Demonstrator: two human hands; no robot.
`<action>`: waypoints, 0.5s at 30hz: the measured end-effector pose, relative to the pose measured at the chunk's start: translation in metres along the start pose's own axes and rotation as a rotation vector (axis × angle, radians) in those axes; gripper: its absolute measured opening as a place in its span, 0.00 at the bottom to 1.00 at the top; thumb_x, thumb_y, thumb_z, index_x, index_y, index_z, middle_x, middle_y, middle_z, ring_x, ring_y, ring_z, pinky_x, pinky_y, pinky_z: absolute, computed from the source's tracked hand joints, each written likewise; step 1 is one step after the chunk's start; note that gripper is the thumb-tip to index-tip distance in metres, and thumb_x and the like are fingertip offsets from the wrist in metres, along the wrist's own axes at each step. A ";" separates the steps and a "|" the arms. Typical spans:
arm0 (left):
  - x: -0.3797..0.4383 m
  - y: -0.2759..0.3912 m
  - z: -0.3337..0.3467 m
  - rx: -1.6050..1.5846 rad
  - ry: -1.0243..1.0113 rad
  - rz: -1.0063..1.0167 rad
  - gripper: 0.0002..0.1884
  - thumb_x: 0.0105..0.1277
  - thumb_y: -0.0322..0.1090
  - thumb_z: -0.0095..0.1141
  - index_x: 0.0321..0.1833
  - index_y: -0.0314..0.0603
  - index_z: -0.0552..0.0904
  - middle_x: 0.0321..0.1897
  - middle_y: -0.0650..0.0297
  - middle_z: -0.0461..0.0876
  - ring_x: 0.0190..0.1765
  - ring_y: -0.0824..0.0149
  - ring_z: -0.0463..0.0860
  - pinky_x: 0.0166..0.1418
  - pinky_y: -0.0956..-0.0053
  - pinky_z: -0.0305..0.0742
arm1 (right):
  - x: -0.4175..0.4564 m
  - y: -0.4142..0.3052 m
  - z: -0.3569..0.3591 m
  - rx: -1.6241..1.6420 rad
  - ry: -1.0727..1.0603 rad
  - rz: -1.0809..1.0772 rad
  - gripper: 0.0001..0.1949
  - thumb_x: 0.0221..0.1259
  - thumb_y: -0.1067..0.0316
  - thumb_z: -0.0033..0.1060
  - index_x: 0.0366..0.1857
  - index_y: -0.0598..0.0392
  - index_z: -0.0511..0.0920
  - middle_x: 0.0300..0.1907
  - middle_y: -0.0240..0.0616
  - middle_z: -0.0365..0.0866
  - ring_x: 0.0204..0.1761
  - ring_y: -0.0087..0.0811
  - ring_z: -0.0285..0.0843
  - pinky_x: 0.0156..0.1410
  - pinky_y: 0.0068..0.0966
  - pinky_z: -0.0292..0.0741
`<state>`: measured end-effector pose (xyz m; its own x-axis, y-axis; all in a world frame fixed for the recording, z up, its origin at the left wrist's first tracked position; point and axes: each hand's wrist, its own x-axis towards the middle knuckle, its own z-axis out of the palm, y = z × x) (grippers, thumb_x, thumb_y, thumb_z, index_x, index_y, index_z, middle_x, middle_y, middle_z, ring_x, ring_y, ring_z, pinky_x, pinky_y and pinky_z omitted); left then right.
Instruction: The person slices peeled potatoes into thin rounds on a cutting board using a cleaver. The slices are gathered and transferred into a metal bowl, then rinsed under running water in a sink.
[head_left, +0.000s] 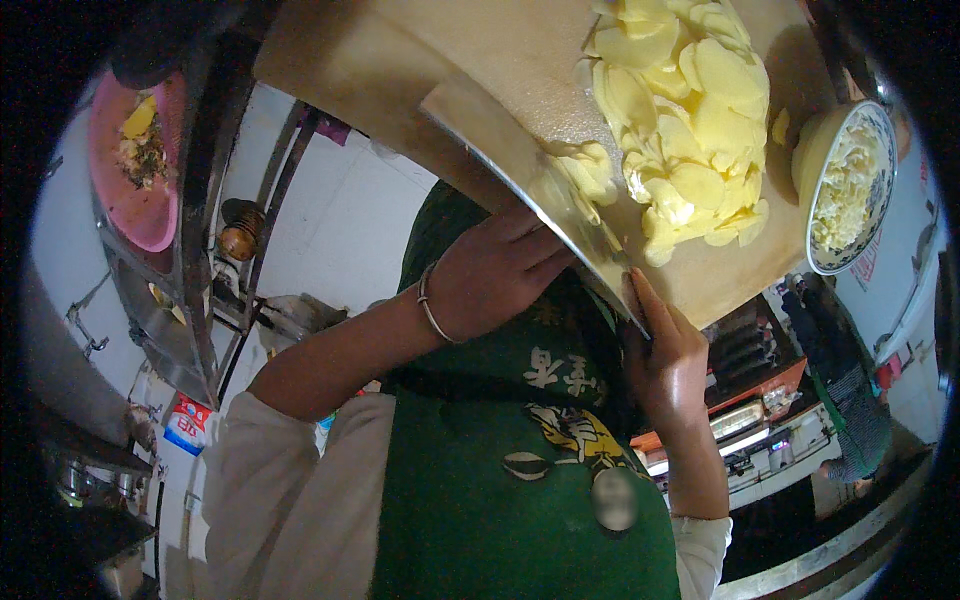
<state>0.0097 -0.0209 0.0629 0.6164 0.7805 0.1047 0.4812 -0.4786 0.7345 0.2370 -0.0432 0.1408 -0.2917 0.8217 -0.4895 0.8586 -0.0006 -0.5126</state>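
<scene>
My right hand (667, 360) grips a broad-bladed kitchen cleaver (517, 165) at its lower right end. The blade slants up to the left across the near edge of a wooden cutting board (480, 45). My left hand (495, 270), with a bangle at the wrist, is close along the near side of the blade. Its fingertips are hidden behind the cleaver, so what they touch cannot be seen. A few thin pale yellow slices (589, 169), likely potato, lie against the far side of the blade. Beyond them, a large heap of similar slices (697, 127) covers the board's right half.
A patterned bowl (806, 161) of chopped pale food (851, 195) stands at the board's right. On the left, a pink basin (154, 232) holds scraps beside a metal frame (199, 300). Another person (855, 405) is in the background at right, near shelving (757, 390).
</scene>
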 end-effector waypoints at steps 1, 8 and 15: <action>0.000 0.000 -0.001 0.026 0.006 -0.008 0.17 0.54 0.30 0.54 0.48 0.34 0.81 0.52 0.59 0.78 0.59 0.56 0.75 0.63 0.64 0.73 | 0.003 0.002 0.001 -0.002 0.001 -0.011 0.31 0.47 0.80 0.60 0.63 0.54 0.71 0.26 0.44 0.75 0.26 0.47 0.78 0.33 0.38 0.76; -0.005 0.006 0.010 0.009 0.072 -0.142 0.15 0.53 0.31 0.56 0.45 0.37 0.83 0.49 0.60 0.79 0.56 0.58 0.76 0.61 0.67 0.74 | -0.019 -0.011 -0.028 0.025 -0.078 0.051 0.29 0.46 0.79 0.62 0.60 0.55 0.74 0.27 0.45 0.77 0.27 0.43 0.79 0.32 0.36 0.76; 0.004 0.002 -0.003 0.111 0.013 -0.004 0.18 0.50 0.30 0.56 0.46 0.36 0.83 0.48 0.59 0.79 0.55 0.57 0.76 0.61 0.66 0.74 | 0.009 0.002 -0.005 0.008 -0.027 -0.001 0.29 0.49 0.76 0.59 0.61 0.55 0.72 0.28 0.45 0.76 0.27 0.47 0.78 0.32 0.39 0.76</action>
<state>0.0113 -0.0174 0.0668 0.6067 0.7871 0.1116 0.5500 -0.5169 0.6560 0.2381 -0.0328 0.1393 -0.3040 0.8058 -0.5082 0.8550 -0.0045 -0.5185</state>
